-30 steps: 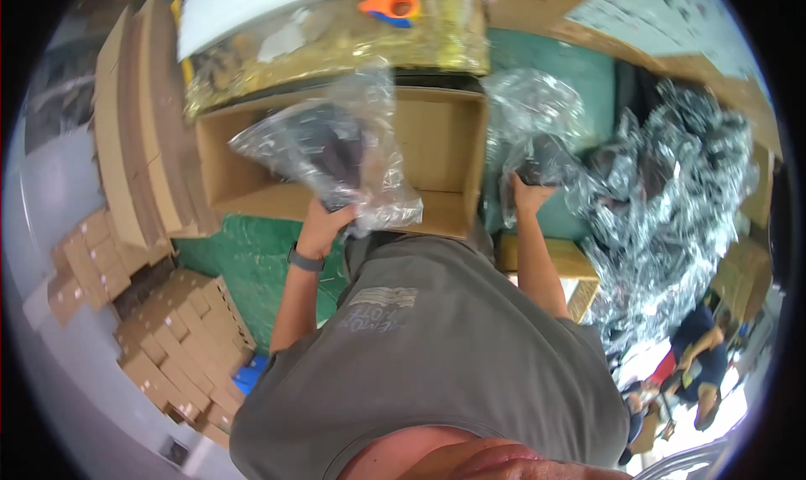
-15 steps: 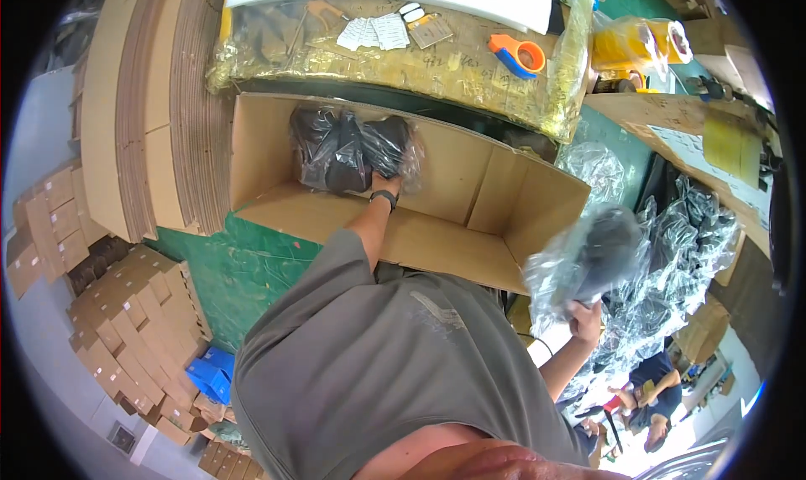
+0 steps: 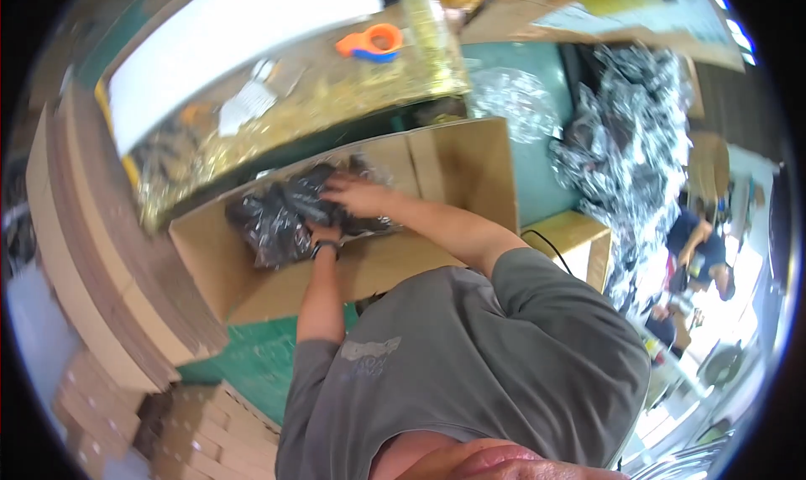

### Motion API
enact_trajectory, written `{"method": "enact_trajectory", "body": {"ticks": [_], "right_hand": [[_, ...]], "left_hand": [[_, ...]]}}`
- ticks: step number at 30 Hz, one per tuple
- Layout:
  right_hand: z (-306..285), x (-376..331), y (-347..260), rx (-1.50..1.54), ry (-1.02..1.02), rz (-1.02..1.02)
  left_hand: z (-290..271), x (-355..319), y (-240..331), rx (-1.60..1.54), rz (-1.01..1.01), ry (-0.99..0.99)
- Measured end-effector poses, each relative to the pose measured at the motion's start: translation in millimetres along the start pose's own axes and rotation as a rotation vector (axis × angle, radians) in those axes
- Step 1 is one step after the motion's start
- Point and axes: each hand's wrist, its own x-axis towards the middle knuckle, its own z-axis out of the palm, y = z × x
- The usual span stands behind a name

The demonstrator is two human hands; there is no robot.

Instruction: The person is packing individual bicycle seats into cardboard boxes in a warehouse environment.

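Note:
Several black objects in clear plastic bags [image 3: 267, 226] lie in the left and middle of a long open cardboard box [image 3: 466, 173]; their exact kind is hidden by the wrapping. My right hand [image 3: 359, 196] reaches into the box from the right. Its fingers are stretched out and press on top of a bagged black object near the back wall. Just in front of it, my left hand [image 3: 324, 232], with a dark band at the wrist, touches the same bags from the near side. Its fingers are mostly sunk among the plastic and blurred.
Behind the box is a tape-covered bench [image 3: 311, 102] with an orange and blue tape dispenser [image 3: 374, 43] and white labels [image 3: 248, 106]. Flat cardboard stacks [image 3: 109, 253] stand at left. At right lies a heap of clear-bagged dark items [image 3: 625, 136]; farther off, another person [image 3: 701, 245] works.
My right hand has brought a bagged black object from the right side into the box and now rests on it. My left hand stays at the bags. The view has turned.

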Motion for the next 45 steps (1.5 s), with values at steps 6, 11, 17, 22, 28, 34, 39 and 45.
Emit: {"method": "enact_trajectory", "body": {"ticks": [6,11,17,22,28,34,39,45], "right_hand": [[-282.1,-100.3,35.0,-0.161,1.116,0.588],[-238.9,-188.9,198.7,-0.277,0.44,0.93],[-310.3,-232.3,155.5,0.089,0.293,0.497],[-457.3,-384.2,53.9,0.165,0.447,0.335],[-479.9,-515.9,-24.3,0.156,0.672,0.616],[-402.2,-521.2,-134.4,-0.019,0.889,0.735],[-304.9,-530.8,-221.5,-0.192,1.326,0.754],[-189.3,-669.3,-244.9,0.03,1.475,0.667]], "left_hand": [[-190.5,-164.4,142.2,0.031,0.492,0.081],[-184.6,-288.4,345.0,-0.54,0.894,0.107],[-132.1,-357.3,530.1,0.43,1.59,0.358],[-95.1,-389.4,555.2,0.087,1.453,-0.176],[-70.6,-505.1,561.0,-0.149,1.605,-0.383],[-57.8,-544.9,507.5,-0.414,1.531,-0.465],[-45.9,-620.6,426.0,-0.463,1.358,-0.863],[-39.6,-641.3,361.4,-0.324,1.04,-1.014]]}}
